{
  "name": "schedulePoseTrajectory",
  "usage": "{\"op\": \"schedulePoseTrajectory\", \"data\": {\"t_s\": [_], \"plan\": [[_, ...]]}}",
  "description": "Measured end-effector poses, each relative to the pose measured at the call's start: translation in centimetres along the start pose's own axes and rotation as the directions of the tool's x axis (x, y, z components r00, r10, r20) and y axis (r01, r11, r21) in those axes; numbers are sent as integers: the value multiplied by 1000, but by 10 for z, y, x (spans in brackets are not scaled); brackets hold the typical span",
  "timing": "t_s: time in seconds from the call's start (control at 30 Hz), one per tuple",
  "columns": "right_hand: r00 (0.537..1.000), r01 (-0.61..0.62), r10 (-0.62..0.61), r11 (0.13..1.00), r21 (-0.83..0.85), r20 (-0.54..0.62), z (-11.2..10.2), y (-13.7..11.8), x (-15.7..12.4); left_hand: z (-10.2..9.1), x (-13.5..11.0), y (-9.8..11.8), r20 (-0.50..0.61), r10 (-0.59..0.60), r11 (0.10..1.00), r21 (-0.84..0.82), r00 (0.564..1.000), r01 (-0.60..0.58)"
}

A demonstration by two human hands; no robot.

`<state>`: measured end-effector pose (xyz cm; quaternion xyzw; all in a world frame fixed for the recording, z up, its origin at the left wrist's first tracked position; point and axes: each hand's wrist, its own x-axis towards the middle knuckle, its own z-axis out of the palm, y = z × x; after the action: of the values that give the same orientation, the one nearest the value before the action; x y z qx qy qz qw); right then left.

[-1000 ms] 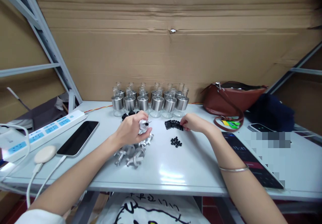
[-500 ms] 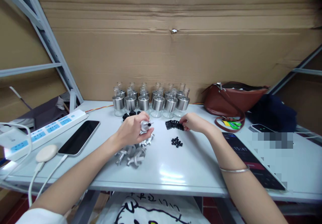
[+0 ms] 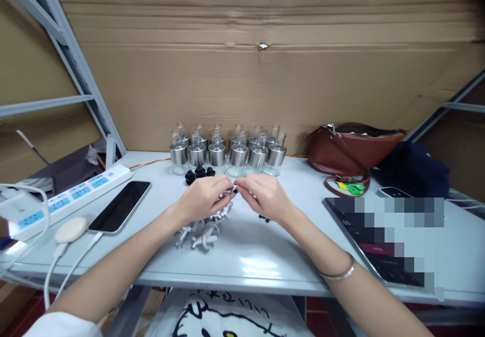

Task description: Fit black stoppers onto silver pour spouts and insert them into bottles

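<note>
My left hand [image 3: 204, 195] is closed round a silver metal pour spout [image 3: 228, 192], most of it hidden by the fingers. My right hand [image 3: 267, 195] meets it with thumb and fingers pinched on a small black part [image 3: 235, 190] at the spout's end. Below my left hand lies a loose pile of silver spout pieces [image 3: 206, 238]. Black ribbed stoppers [image 3: 199, 173] stand just behind that hand. A few small black caps [image 3: 265, 219] show under my right hand, which hides the rest and the row of black pieces.
Several glass bottles with steel sleeves [image 3: 238, 154] stand in rows at the back. A power strip [image 3: 78, 195], a phone [image 3: 120, 208] and a round white charger [image 3: 70, 230] are on the left. To the right are a brown bag [image 3: 348, 150] and a tablet [image 3: 375, 248].
My right hand has moved left from the row of black pieces to the spout in my left hand. My left hand has turned the spout toward it. The two hands now meet.
</note>
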<state>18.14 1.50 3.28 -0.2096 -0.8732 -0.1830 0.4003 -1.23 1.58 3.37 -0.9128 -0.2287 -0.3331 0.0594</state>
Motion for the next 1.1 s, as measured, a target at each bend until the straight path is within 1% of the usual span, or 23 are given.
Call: {"op": "schedulePoseTrajectory", "data": {"t_s": [0.1, 0.2, 0.3, 0.4, 0.47, 0.53, 0.6, 0.67, 0.73, 0.8, 0.9, 0.97, 1.1], "plan": [[1000, 15, -15, 1000, -12, 9, -2, -1, 0, 1, -1, 0, -24, 42, 993, 114, 999, -39], [999, 42, -41, 999, -31, 20, -2, 0, -1, 3, -2, -1, -52, 44, 987, 157, 998, -36], [999, 50, -49, 997, -62, 16, 0, 0, -2, 5, -3, -2, -131, 45, 985, 173, 990, -22], [999, 51, -49, 992, -115, 15, 0, 1, -2, 7, -4, -4, -221, 52, 978, 207, 974, -5], [999, 54, -52, 987, -150, 16, 0, 2, -2, 8, -4, -5, -257, 30, 984, 176, 966, 16], [999, 49, -47, 984, -169, 14, 0, 3, -3, 10, -4, -6, -265, -2, 995, 95, 964, 28], [999, 33, -34, 984, -175, -1, -1, 5, -3, 11, -4, -6, -272, 4, 1000, -8, 962, -7], [999, 23, -29, 983, -183, -28, -2, 6, -4, 14, -3, -5, -307, 33, 993, -96, 951, -66], [998, 27, -38, 981, -194, -53, -3, 7, -4, 16, -2, -3, -348, 55, 984, -142, 936, -111], [996, 35, -52, 978, -206, -75, -4, 7, -4, 17, -2, -2, -347, 55, 979, -167, 936, -120], [995, 39, -58, 978, -206, -87, -5, 7, -4, 17, -2, 0, -285, 44, 980, -176, 958, -98], [996, 36, -50, 981, -193, -70, -6, 6, -3, 16, -2, 1, -251, 49, 987, -139, 967, -86], [999, 19, -24, 984, -177, -27, -6, 4, -1, 10, 0, 2, -225, 161, 987, 7, 961, -163]]}}
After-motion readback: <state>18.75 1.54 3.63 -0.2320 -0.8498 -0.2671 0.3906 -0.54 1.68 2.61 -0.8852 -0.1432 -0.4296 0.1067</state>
